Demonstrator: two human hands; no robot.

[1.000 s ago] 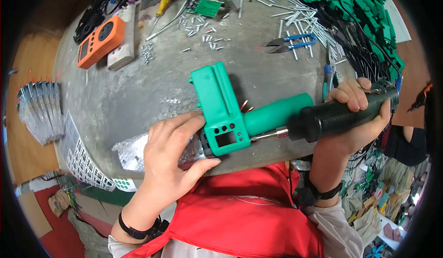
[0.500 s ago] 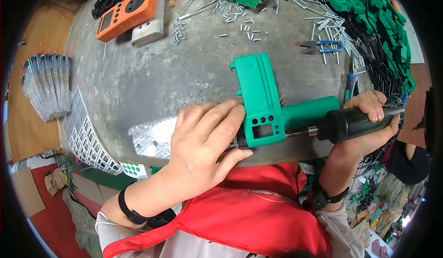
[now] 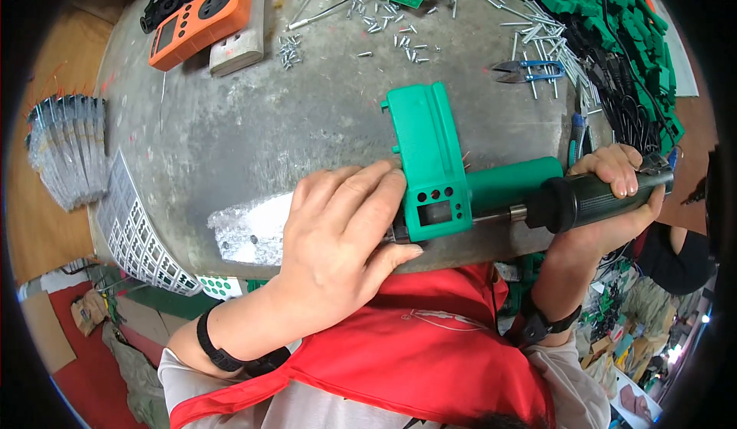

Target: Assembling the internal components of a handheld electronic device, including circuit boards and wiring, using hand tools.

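Observation:
A green plastic housing (image 3: 426, 133) with a small rectangular window and round holes is at the bench's near edge. My left hand (image 3: 338, 237) is closed around its left end, where a dark part shows by my thumb; the palm side of this grip is hidden. My right hand (image 3: 614, 164) is wrapped round a black electric screwdriver (image 3: 568, 205), held nearly level from the right. Its metal shaft points left into the housing's right side, and the tip is out of sight. Just beyond the shaft lies a green cylindrical part (image 3: 514, 182), which appears to adjoin the housing.
Loose screws (image 3: 384, 26) and long metal pins (image 3: 537, 33) lie across the far bench, near blue-handled snippers (image 3: 528, 70). Green plastic parts (image 3: 637, 53) pile up at far right. An orange meter (image 3: 201, 23) rests on a power strip at far left; bagged parts (image 3: 67, 152) lie left.
The whole bench scene has shifted slightly left and up in view. Both hands keep the same grips, and the screwdriver shaft stays against the housing.

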